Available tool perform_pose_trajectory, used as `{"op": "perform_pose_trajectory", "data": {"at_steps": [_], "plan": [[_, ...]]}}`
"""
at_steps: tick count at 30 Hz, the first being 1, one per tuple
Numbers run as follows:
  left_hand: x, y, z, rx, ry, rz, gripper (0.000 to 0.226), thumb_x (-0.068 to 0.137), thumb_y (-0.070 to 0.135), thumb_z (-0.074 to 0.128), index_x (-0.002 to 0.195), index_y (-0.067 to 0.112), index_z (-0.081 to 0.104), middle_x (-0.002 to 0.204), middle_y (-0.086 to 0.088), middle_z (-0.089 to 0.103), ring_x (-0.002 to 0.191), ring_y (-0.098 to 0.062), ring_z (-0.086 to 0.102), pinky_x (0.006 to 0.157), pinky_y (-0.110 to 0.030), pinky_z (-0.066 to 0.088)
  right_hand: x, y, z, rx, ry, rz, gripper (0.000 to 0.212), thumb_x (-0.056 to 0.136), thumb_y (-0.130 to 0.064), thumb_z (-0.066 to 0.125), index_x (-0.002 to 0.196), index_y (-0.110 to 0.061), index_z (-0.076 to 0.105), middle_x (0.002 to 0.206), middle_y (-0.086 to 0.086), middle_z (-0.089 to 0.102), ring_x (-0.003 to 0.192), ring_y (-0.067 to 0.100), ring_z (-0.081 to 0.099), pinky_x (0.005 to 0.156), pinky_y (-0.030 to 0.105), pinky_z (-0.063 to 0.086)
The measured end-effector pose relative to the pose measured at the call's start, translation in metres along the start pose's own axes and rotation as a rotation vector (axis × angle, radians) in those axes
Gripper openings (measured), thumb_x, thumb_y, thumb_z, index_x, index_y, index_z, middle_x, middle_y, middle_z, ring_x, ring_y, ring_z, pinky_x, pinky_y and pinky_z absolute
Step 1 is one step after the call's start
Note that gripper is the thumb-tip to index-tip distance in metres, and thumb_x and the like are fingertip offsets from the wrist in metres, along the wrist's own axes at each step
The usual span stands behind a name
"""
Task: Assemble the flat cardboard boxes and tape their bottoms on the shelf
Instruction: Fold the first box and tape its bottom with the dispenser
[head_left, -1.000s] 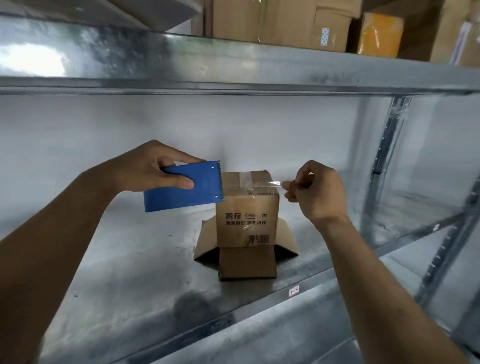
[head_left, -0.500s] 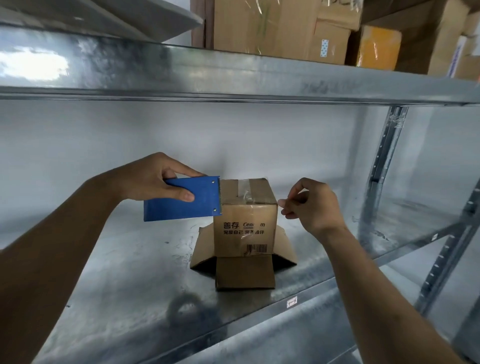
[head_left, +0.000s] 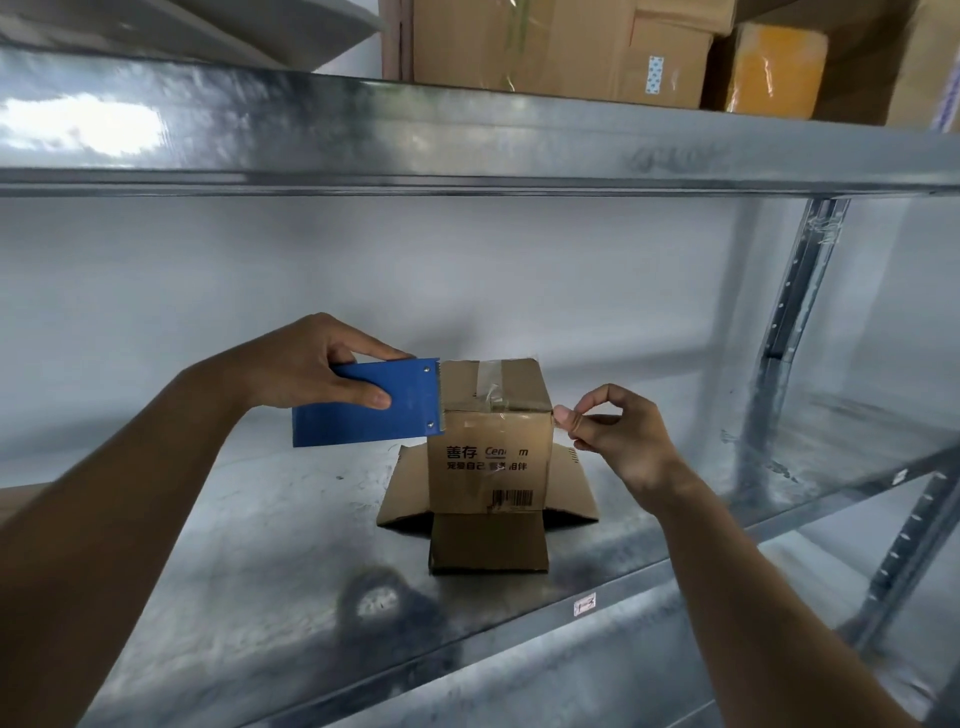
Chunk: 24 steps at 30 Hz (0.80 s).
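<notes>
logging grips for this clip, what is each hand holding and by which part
The left hand grips the blue tape cutter by its rear end. The right hand pinches something at the box edge, probably clear tape; unclear.

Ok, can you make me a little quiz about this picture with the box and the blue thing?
1. True or false: the cardboard box stands with its open flaps splayed on the metal shelf.
2. Which hand grips the blue tape cutter? A) left hand B) right hand C) neither
3. Fill in: clear tape runs across the box's ____ face.

Key: 1 true; 2 A; 3 top
</notes>
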<state>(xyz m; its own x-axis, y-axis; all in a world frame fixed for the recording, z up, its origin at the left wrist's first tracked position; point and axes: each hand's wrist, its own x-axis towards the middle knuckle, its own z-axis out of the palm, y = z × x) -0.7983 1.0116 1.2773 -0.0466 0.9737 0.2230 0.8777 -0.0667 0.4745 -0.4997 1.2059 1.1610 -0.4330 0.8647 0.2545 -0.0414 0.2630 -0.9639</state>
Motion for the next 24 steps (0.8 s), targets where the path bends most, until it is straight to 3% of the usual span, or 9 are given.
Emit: {"op": "perform_pose_trajectory", "data": {"at_steps": [3, 6, 9, 12, 14, 16, 19, 22, 24], "plan": [[0.000, -0.003, -0.001, -0.015, -0.006, -0.019, 0.055, 0.083, 0.028, 0.081, 0.134, 0.041, 0.063, 0.092, 0.022, 0.078, 0.087, -0.004, 0.073, 0.074, -0.020, 0.053, 0.001, 0.007, 0.001, -0.032, -0.008, 0.022, 0.050, 0.074, -0.047, 0.088, 0.091, -0.008, 0.063, 0.099, 0.023, 0.072, 0.085, 0.022, 0.065, 0.084, 0.042, 0.061], [0.000, -0.006, -0.002, -0.012, 0.007, -0.022, 0.058, 0.079, 0.036, 0.082, 0.135, 0.042, 0.064, 0.098, 0.015, 0.079, 0.093, -0.015, 0.074, 0.082, -0.033, 0.058, 0.003, 0.011, 0.006, -0.025, -0.012, -0.112, 0.031, 0.086, -0.031, 0.083, 0.084, -0.009, 0.062, 0.088, 0.003, 0.067, 0.077, 0.019, 0.065, 0.072, 0.034, 0.059], [0.000, -0.007, -0.002, -0.024, 0.015, -0.018, 0.059, 0.079, 0.035, 0.082, 0.135, 0.041, 0.065, 0.097, 0.018, 0.078, 0.093, -0.011, 0.073, 0.079, -0.027, 0.055, 0.009, 0.012, 0.011, 0.155, -0.069, -0.044, 0.019, 0.091, -0.017, 0.077, 0.084, -0.009, 0.062, 0.077, -0.002, 0.064, 0.069, 0.019, 0.063, 0.066, 0.027, 0.055], [0.001, -0.007, -0.001, -0.016, 0.018, -0.023, 0.057, 0.079, 0.035, 0.081, 0.132, 0.045, 0.063, 0.093, 0.022, 0.077, 0.089, -0.005, 0.072, 0.072, -0.019, 0.050, 0.011, 0.017, 0.018, 0.487, -0.152, 0.192, 0.011, 0.087, -0.015, 0.076, 0.081, -0.016, 0.067, 0.083, 0.004, 0.061, 0.069, 0.018, 0.055, 0.067, 0.027, 0.053], [0.001, -0.008, 0.001, -0.016, 0.024, -0.029, 0.058, 0.077, 0.037, 0.081, 0.131, 0.047, 0.063, 0.097, 0.022, 0.077, 0.092, -0.005, 0.072, 0.072, -0.018, 0.050, 0.012, 0.024, 0.023, 0.584, -0.159, 0.214, 0.011, 0.088, -0.012, 0.074, 0.079, -0.018, 0.073, 0.083, 0.004, 0.062, 0.070, 0.017, 0.052, 0.071, 0.028, 0.052], [0.001, -0.011, 0.002, -0.029, 0.026, -0.033, 0.058, 0.077, 0.037, 0.081, 0.132, 0.047, 0.064, 0.100, 0.020, 0.078, 0.094, -0.007, 0.072, 0.075, -0.020, 0.052, 0.011, 0.027, 0.027, 0.627, -0.171, 0.159, 0.004, 0.081, -0.016, 0.079, 0.084, -0.019, 0.080, 0.081, 0.003, 0.067, 0.069, 0.016, 0.054, 0.074, 0.026, 0.051], [0.003, -0.013, 0.002, -0.045, 0.021, -0.024, 0.059, 0.077, 0.037, 0.081, 0.132, 0.047, 0.064, 0.103, 0.017, 0.078, 0.097, -0.009, 0.073, 0.080, -0.027, 0.056, 0.009, 0.027, 0.029, 0.601, -0.112, 0.055, 0.026, 0.067, -0.026, 0.085, 0.092, -0.017, 0.084, 0.087, 0.007, 0.073, 0.069, 0.018, 0.057, 0.074, 0.029, 0.054], [0.005, -0.013, 0.002, -0.050, 0.015, -0.010, 0.058, 0.078, 0.035, 0.081, 0.133, 0.046, 0.064, 0.105, 0.018, 0.078, 0.098, -0.008, 0.073, 0.080, -0.025, 0.054, 0.010, 0.018, 0.031, 0.395, 0.084, -0.146, 0.008, 0.088, -0.012, 0.078, 0.094, -0.015, 0.082, 0.101, 0.001, 0.079, 0.077, 0.021, 0.064, 0.076, 0.034, 0.057], [0.007, -0.014, 0.003, -0.051, 0.009, -0.004, 0.058, 0.078, 0.035, 0.081, 0.132, 0.045, 0.063, 0.105, 0.020, 0.078, 0.098, -0.007, 0.073, 0.081, -0.025, 0.055, 0.012, 0.007, 0.035, 0.147, 0.214, -0.394, 0.010, 0.096, -0.012, 0.073, 0.099, -0.018, 0.081, 0.107, -0.005, 0.077, 0.089, 0.017, 0.069, 0.078, 0.030, 0.057]]}}
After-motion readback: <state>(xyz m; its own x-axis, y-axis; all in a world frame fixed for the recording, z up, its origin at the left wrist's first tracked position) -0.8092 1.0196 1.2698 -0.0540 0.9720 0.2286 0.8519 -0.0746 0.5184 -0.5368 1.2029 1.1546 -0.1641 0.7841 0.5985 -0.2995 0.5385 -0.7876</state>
